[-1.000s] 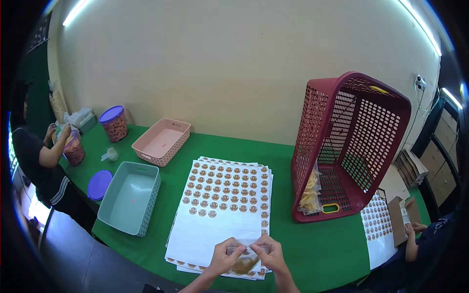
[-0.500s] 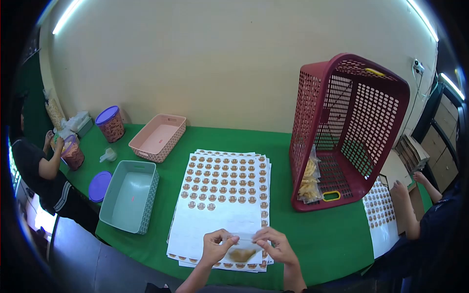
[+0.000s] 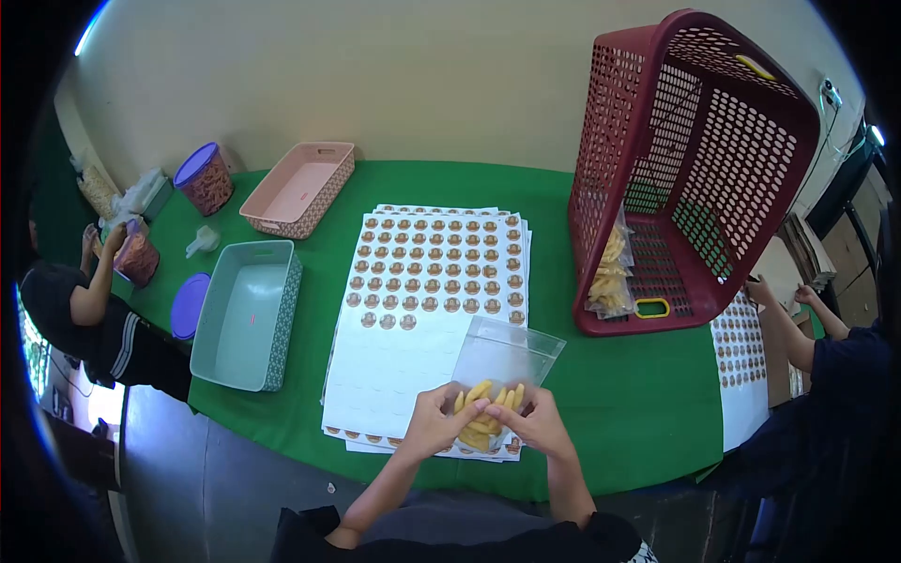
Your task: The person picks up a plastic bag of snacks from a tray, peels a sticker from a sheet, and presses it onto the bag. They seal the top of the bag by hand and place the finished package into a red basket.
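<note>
Clear plastic bag (image 3: pixel 499 366) of yellow snack sticks (image 3: pixel 483 413) sits low over the near end of the sticker sheets (image 3: pixel 427 310), pinched between both hands. Left hand (image 3: pixel 434 422) and right hand (image 3: pixel 537 422) both close fingers on the filled bottom part — top flops open and empty. Likely light, limp, slippery film; contents probably brittle, so best held by the film edges, not squeezed. Table edge (image 3: pixel 282 422) is close below; red basket (image 3: pixel 685 169) stands near on the right, teal tray (image 3: pixel 246 324) on the left — free green cloth between.
</note>
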`<state>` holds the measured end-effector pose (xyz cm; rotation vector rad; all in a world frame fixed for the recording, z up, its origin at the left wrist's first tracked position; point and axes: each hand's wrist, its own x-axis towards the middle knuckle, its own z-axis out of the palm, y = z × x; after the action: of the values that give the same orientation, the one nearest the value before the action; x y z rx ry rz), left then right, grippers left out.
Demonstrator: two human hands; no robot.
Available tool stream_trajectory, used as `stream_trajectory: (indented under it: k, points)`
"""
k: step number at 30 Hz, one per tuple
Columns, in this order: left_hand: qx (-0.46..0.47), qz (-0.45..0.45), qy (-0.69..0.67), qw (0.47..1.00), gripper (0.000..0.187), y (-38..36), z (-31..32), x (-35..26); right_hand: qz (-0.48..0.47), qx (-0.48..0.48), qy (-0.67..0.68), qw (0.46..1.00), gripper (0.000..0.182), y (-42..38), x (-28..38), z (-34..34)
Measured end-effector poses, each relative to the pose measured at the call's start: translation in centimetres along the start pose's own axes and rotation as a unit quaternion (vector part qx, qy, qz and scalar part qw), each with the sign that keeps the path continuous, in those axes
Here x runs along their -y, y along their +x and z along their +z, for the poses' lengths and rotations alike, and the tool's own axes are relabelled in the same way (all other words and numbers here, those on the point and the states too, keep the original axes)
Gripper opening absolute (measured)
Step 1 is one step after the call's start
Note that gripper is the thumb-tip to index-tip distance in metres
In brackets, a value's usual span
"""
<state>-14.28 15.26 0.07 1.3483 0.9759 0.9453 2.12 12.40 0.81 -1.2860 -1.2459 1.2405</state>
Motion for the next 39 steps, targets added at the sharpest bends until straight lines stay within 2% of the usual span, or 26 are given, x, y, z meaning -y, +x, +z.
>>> stream_trajectory:
  k: [1, 2, 3, 7, 9, 10, 12, 13, 14, 15, 16, 17, 18, 20, 21, 22, 23, 24, 26, 27, 28, 29, 30, 32, 33, 39]
  points:
    - [-0.001, -0.004, 0.002, 1.0, 0.025, 0.0, -0.1, -0.2, 0.019, 0.008, 0.004, 1.0, 0.028, 0.0, 0.0, 0.2]
    - [0.004, -0.044, 0.006, 0.999, 0.021, -0.1, -0.2, -0.6, 0.038, 0.015, 0.01, 0.999, 0.026, 0.1, -0.1, 0.4]
    - [0.01, -0.084, 0.01, 0.996, 0.017, -0.2, -0.3, -0.8, 0.003, -0.008, 0.001, 1.0, 0.022, 0.1, 0.4, 0.9]
    - [0.037, -0.093, 0.008, 0.995, 0.021, 0.0, -0.4, -0.5, -0.02, -0.028, 0.047, 0.998, 0.021, 0.5, -1.3, 1.4]
    - [-0.04, 0.006, -0.014, 0.999, 0.04, 0.0, 0.5, -0.9, -0.053, -0.066, 0.041, 0.996, 0.024, 0.7, -1.1, 1.7]
    - [-0.042, 0.005, -0.015, 0.999, 0.04, 0.0, 0.4, -0.8, -0.052, -0.064, 0.041, 0.996, 0.024, 0.8, -1.0, 1.8]
    - [-0.122, 0.157, 0.153, 0.968, 0.06, 0.1, 0.1, -0.3, -0.065, -0.158, -0.008, 0.985, 0.034, 0.9, -0.3, 1.9]
    - [-0.027, 0.105, 0.09, 0.99, 0.073, 0.1, -0.6, 0.0, -0.065, -0.159, -0.007, 0.985, 0.034, 0.7, 0.0, 1.9]
    - [-0.025, 0.104, 0.09, 0.99, 0.073, 0.2, -0.6, 0.0, -0.062, -0.083, -0.031, 0.994, 0.037, 0.3, 0.4, 1.8]
    - [0.024, 0.135, 0.073, 0.988, 0.074, 0.3, -0.4, 0.1, -0.058, -0.005, -0.056, 0.997, 0.04, 0.0, 0.7, 1.7]
    - [0.071, 0.166, 0.056, 0.982, 0.075, 0.3, -0.3, 0.1, -0.056, -0.004, -0.056, 0.997, 0.04, -0.2, 0.8, 1.9]
    - [0.03, 0.17, 0.061, 0.983, 0.064, 0.1, 0.1, -0.1, -0.093, 0.026, -0.047, 0.994, 0.041, -0.3, 0.8, 2.2]
    - [0.028, 0.168, 0.061, 0.983, 0.064, 0.1, 0.1, 0.0, -0.13, 0.057, -0.038, 0.989, 0.042, -0.4, 0.8, 2.3]
    - [-0.03, 0.015, -0.036, 0.999, 0.047, -0.1, 0.1, 0.4, -0.138, 0.066, -0.069, 0.986, 0.042, 0.4, 0.0, 1.2]
    - [-0.022, 0.005, -0.085, 0.996, 0.032, -0.1, -0.1, 0.9, -0.156, 0.07, -0.087, 0.981, 0.042, 0.6, -0.4, 0.7]
    - [-0.021, 0.003, -0.083, 0.996, 0.032, -0.2, -0.2, 0.9, -0.175, 0.073, -0.105, 0.976, 0.042, 0.8, -0.5, 0.5]
    - [-0.022, 0.009, -0.094, 0.995, 0.03, -0.2, -0.3, 0.8, -0.146, -0.034, -0.094, 0.984, 0.039, 0.5, -0.2, 1.0]
    - [-0.021, 0.016, -0.106, 0.994, 0.028, -0.1, -0.4, 0.7, -0.146, -0.037, -0.094, 0.984, 0.039, 0.6, -0.2, 1.6]
    - [-0.004, -0.014, -0.152, 0.988, 0.028, -0.3, -0.4, 0.5, -0.125, -0.216, -0.108, 0.962, 0.034, 0.7, -0.2, 2.4]
    - [0.009, -0.044, -0.198, 0.979, 0.029, -0.4, -0.3, 0.3, -0.126, -0.216, -0.11, 0.962, 0.034, 0.7, -0.6, 2.3]
    - [0.008, -0.043, -0.2, 0.979, 0.029, -0.5, -0.2, 0.0, -0.09, -0.147, -0.028, 0.985, 0.032, 0.8, -1.1, 2.3]
    - [0.036, -0.021, -0.115, 0.992, 0.031, -0.6, -0.2, -0.3, -0.053, -0.075, 0.056, 0.994, 0.03, 0.9, -1.4, 2.2]
    - [0.064, 0.001, -0.029, 0.998, 0.033, -0.8, -0.2, -0.5, -0.052, -0.072, 0.056, 0.994, 0.03, 0.9, -1.3, 2.1]
    - [0.041, -0.024, -0.061, 0.997, 0.035, -0.6, 0.0, -0.7, 0.03, -0.039, -0.017, 0.999, 0.025, 0.6, -1.0, 1.8]
    - [0.022, -0.045, -0.093, 0.994, 0.038, -0.5, 0.0, -0.8, -0.027, -0.08, 0.028, 0.996, 0.023, 0.8, -1.7, 2.6]
    - [-0.007, 0.0, -0.051, 0.999, 0.039, -0.4, 0.0, 0.6, -0.02, -0.093, -0.01, 0.995, 0.02, 0.4, -1.3, 2.8]
